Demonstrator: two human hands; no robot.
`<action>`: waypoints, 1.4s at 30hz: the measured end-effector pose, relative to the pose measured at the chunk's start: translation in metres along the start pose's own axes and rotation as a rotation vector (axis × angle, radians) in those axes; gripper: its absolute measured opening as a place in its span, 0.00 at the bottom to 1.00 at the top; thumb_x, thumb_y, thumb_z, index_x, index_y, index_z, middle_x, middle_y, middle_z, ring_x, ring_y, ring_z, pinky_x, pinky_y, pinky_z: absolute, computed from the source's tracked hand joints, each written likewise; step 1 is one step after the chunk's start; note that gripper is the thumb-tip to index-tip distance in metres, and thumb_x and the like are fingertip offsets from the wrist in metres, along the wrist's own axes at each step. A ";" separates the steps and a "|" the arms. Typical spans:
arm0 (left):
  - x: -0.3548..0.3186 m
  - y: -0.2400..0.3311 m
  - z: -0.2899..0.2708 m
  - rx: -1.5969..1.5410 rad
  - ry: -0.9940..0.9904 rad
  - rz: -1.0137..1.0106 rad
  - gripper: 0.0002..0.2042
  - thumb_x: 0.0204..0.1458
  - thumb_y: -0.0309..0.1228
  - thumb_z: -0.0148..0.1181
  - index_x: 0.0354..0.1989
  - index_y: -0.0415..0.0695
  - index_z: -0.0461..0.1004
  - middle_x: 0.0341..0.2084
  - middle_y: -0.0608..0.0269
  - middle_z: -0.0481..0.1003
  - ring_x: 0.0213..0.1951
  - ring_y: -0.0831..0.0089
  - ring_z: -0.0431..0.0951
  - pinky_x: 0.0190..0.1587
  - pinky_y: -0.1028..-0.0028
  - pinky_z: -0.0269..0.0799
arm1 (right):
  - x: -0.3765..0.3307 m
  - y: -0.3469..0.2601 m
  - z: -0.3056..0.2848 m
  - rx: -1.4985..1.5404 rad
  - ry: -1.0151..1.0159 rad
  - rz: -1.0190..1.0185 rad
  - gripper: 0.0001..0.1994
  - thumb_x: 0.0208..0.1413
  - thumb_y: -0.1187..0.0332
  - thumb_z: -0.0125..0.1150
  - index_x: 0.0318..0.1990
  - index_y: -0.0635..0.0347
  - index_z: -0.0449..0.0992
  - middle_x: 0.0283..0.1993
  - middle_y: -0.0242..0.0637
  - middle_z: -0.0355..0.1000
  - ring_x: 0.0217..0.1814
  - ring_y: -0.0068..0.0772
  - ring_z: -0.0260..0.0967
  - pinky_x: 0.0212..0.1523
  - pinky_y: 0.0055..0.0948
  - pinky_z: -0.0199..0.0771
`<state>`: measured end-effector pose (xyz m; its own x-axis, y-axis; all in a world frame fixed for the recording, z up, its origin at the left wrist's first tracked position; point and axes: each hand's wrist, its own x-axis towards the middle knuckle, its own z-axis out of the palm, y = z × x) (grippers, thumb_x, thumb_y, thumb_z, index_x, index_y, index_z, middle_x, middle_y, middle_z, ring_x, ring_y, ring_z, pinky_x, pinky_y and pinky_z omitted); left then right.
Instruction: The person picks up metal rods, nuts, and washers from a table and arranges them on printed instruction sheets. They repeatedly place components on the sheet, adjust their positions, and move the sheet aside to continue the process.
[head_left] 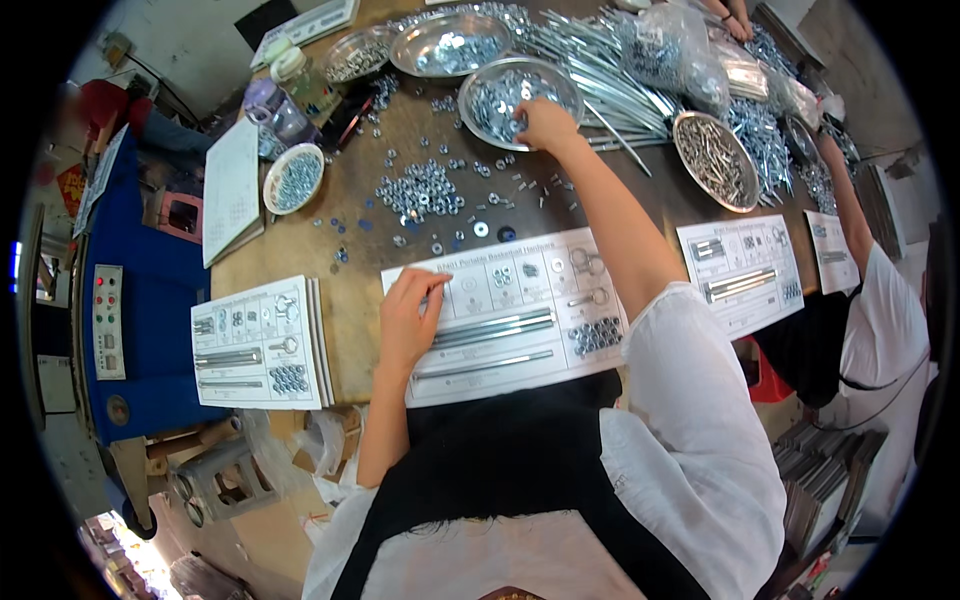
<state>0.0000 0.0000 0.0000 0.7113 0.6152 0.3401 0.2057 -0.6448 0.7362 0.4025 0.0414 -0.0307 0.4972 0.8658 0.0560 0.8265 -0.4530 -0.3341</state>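
My right hand (pixel 548 125) reaches over the near rim of a metal bowl (pixel 480 125) of small shiny metal pieces. Its fingers are bent together down at the pieces; whatever they grip is hidden. My left hand (pixel 408 305) rests at the upper left of a white printed sheet (pixel 480 388) with pictures of hardware. Its fingers are curled, with the thumb close to the index fingertip, and anything between them is too small to make out. Beyond the sheet lie a loose pile of nuts (pixel 420 190) and a few flat washers (pixel 481 229).
Another metal bowl (pixel 405 48) stands behind; a dish of screws (pixel 716 160) is at right. Long metal rods (pixel 610 75) and plastic bags (pixel 665 55) fill the back. More printed sheets flank mine, left (pixel 255 345) and right (pixel 745 275). A co-worker's arm (pixel 848 195) reaches in at right.
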 end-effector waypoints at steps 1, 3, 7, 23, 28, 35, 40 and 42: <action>-0.009 -0.007 0.001 -0.002 0.006 -0.027 0.06 0.56 0.23 0.59 0.41 0.41 0.80 0.34 0.56 0.75 0.38 0.61 0.77 0.41 0.68 0.72 | -0.002 0.004 0.004 0.014 -0.018 0.008 0.21 0.41 0.55 0.78 0.45 0.46 0.81 0.50 0.38 0.74 0.54 0.45 0.74 0.53 0.42 0.76; -0.016 -0.012 0.001 -0.023 0.027 -0.062 0.06 0.56 0.23 0.59 0.40 0.41 0.80 0.34 0.56 0.75 0.37 0.61 0.77 0.40 0.68 0.72 | -0.003 0.008 -0.010 -0.027 0.035 -0.053 0.17 0.39 0.60 0.78 0.39 0.47 0.81 0.47 0.39 0.75 0.53 0.45 0.74 0.51 0.42 0.77; -0.032 -0.031 -0.023 0.041 0.019 -0.104 0.06 0.56 0.22 0.58 0.40 0.41 0.80 0.34 0.57 0.75 0.35 0.62 0.77 0.39 0.69 0.72 | 0.006 -0.016 -0.006 -0.084 0.014 -0.108 0.13 0.41 0.66 0.73 0.37 0.49 0.82 0.48 0.41 0.77 0.51 0.46 0.76 0.48 0.43 0.79; -0.023 -0.027 -0.023 0.061 -0.022 -0.079 0.06 0.57 0.23 0.59 0.41 0.43 0.79 0.35 0.60 0.76 0.33 0.63 0.77 0.36 0.69 0.73 | 0.024 -0.044 -0.024 -0.598 -0.176 -0.203 0.17 0.46 0.62 0.69 0.45 0.56 0.84 0.54 0.44 0.75 0.59 0.44 0.73 0.55 0.40 0.75; -0.028 -0.033 -0.026 0.078 -0.016 -0.123 0.06 0.58 0.23 0.58 0.41 0.44 0.79 0.35 0.60 0.76 0.33 0.63 0.77 0.35 0.70 0.72 | 0.020 -0.026 -0.034 -0.273 -0.206 -0.176 0.15 0.43 0.57 0.71 0.35 0.56 0.86 0.43 0.42 0.81 0.47 0.42 0.79 0.49 0.38 0.78; -0.015 -0.027 -0.017 0.006 -0.063 -0.100 0.06 0.58 0.23 0.58 0.41 0.43 0.79 0.35 0.60 0.76 0.33 0.65 0.78 0.36 0.71 0.73 | 0.026 0.018 -0.035 0.589 -0.207 0.119 0.18 0.45 0.54 0.75 0.32 0.62 0.85 0.37 0.37 0.82 0.33 0.31 0.79 0.41 0.28 0.79; 0.020 0.004 0.015 -0.067 -0.219 -0.046 0.08 0.55 0.23 0.60 0.42 0.42 0.79 0.34 0.59 0.75 0.36 0.67 0.77 0.38 0.72 0.72 | 0.026 0.014 -0.033 1.566 -0.370 0.368 0.12 0.61 0.73 0.63 0.49 0.71 0.75 0.49 0.38 0.75 0.48 0.32 0.78 0.53 0.27 0.84; 0.038 0.014 0.042 0.081 -0.245 0.168 0.09 0.52 0.27 0.64 0.42 0.45 0.80 0.33 0.62 0.74 0.36 0.66 0.76 0.38 0.70 0.72 | 0.027 0.021 -0.032 1.645 -0.374 0.385 0.12 0.61 0.73 0.62 0.49 0.71 0.74 0.48 0.40 0.75 0.50 0.33 0.77 0.55 0.28 0.83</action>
<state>0.0580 -0.0047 -0.0018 0.8789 0.3751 0.2947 0.1169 -0.7683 0.6294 0.4421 0.0487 -0.0066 0.3054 0.8751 -0.3755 -0.5468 -0.1617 -0.8215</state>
